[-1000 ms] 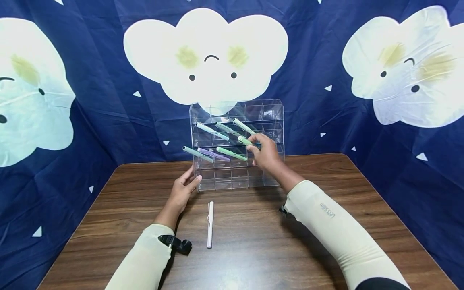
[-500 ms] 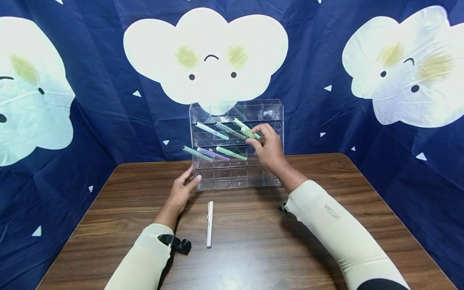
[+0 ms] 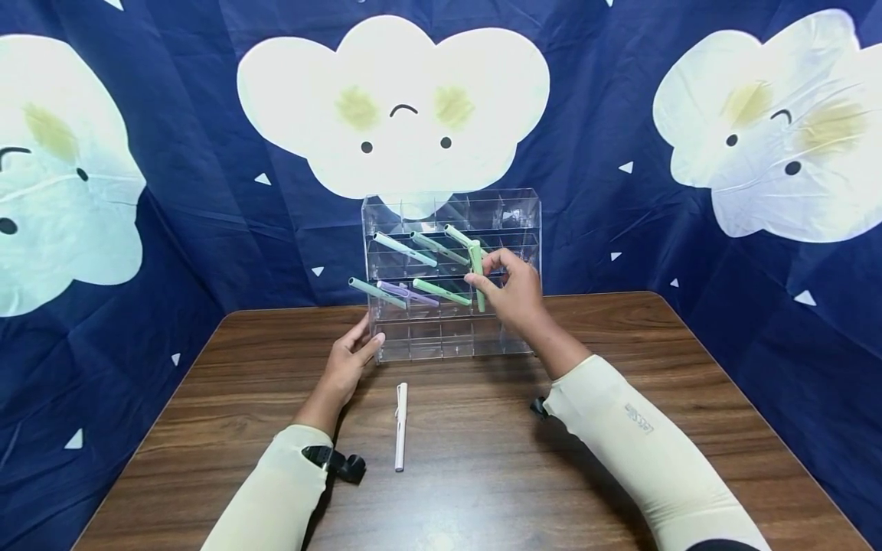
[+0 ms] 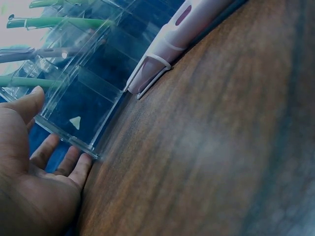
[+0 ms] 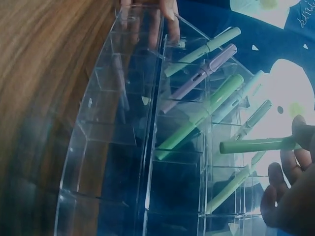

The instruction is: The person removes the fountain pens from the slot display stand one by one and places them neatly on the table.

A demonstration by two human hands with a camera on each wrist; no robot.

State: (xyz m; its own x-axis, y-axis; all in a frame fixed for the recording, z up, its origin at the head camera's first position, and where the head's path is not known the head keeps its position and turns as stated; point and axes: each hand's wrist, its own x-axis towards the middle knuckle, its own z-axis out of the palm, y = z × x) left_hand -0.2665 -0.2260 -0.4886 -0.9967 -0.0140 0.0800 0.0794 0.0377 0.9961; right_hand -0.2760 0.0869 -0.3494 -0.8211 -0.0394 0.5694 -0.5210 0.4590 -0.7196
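My right hand (image 3: 513,287) pinches a light green pen (image 3: 475,256) between thumb and fingers. The pen stands nearly upright in the head view, in front of a clear acrylic pen rack (image 3: 441,350). In the right wrist view the held green pen (image 5: 256,145) sticks out over the rack's compartments. My left hand (image 3: 344,363) holds the rack's lower left side, thumb at the front and fingers around the side and behind. Several pens rest slanted in two rows: a pale blue pen (image 3: 405,249), a purple pen (image 3: 406,293) and a green pen (image 3: 441,291) among them.
A pale pink-white capped pen (image 3: 400,428) lies on the wooden table (image 3: 468,459) in front of the rack, near the left forearm. Close behind the rack hangs a dark blue curtain (image 3: 586,229) with cloud prints.
The right hand first rose a little with the green pen, then lowered and turned it from slanted to nearly upright. The left hand has stayed on the rack.
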